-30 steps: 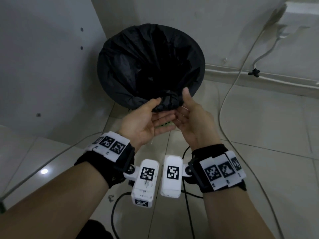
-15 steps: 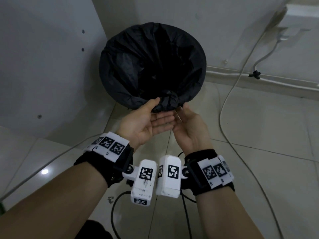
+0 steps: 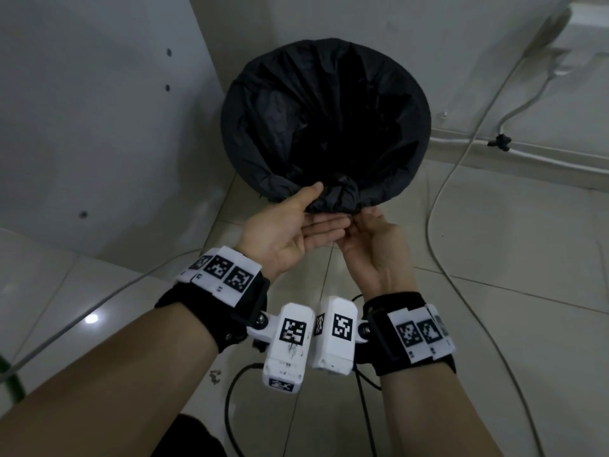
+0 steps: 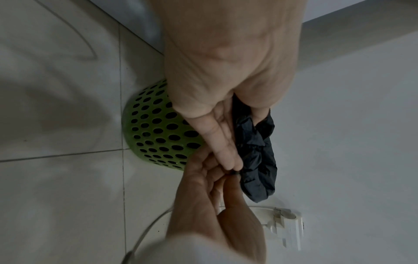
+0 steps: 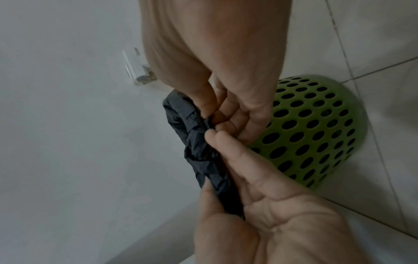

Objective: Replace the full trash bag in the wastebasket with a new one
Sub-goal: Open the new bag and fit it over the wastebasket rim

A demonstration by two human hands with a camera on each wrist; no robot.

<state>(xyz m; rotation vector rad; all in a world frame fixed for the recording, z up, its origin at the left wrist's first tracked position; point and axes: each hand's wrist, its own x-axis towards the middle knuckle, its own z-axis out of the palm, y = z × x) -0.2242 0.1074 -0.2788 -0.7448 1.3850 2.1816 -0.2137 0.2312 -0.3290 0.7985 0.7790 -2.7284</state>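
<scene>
A black trash bag lines the round wastebasket, whose green perforated wall shows in both wrist views. The bag's edge is gathered into a bunch at the near rim. My left hand holds that bunch, thumb on top and straight fingers underneath. Palm up and just to the right, my right hand has its fingertips curled against the bunch's underside. In the right wrist view its thumb and fingers pinch a fold of the black bag. The inside of the bag is dark.
The basket stands in a corner between a white panel on the left and the wall behind. White cables run over the tiled floor to a wall socket. A black cable lies under my wrists.
My right hand has slid left and lowered its thumb from above the rim to the bunch, now pinching it. The left hand has kept its hold.
</scene>
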